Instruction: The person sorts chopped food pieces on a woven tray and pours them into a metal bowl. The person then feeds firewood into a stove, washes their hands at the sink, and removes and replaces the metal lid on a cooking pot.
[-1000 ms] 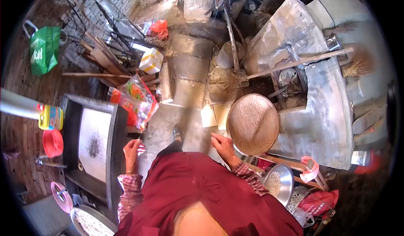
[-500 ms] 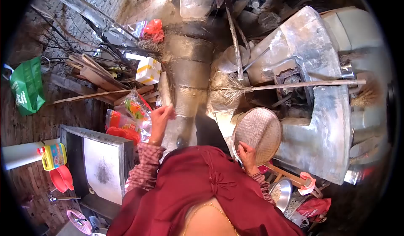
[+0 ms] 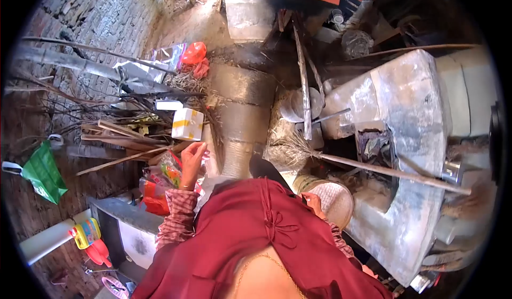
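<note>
My left hand (image 3: pixel 193 159) is raised in front of the body, its fingers bent close together; whether anything small is between them is too unclear to tell. Just beyond it lies a white box with yellow tape (image 3: pixel 188 124), and beside it are plastic bags with red and green print (image 3: pixel 158 184). My right hand (image 3: pixel 314 203) is partly hidden by the dark red garment (image 3: pixel 229 219), and its fingers are hard to make out. It is next to the round woven tray (image 3: pixel 337 200).
A twig broom (image 3: pixel 394 172) lies across the worn masonry stove (image 3: pixel 413 123) at right. Firewood (image 3: pixel 125 141) is piled at left, near a green bag (image 3: pixel 45 173). A framed sink (image 3: pixel 136 243) stands lower left. Long sticks (image 3: pixel 303 80) lean ahead.
The view has shifted forward, with the sink and woven tray now lower in it. My left hand has risen toward the white box. My right hand has become partly covered by the garment.
</note>
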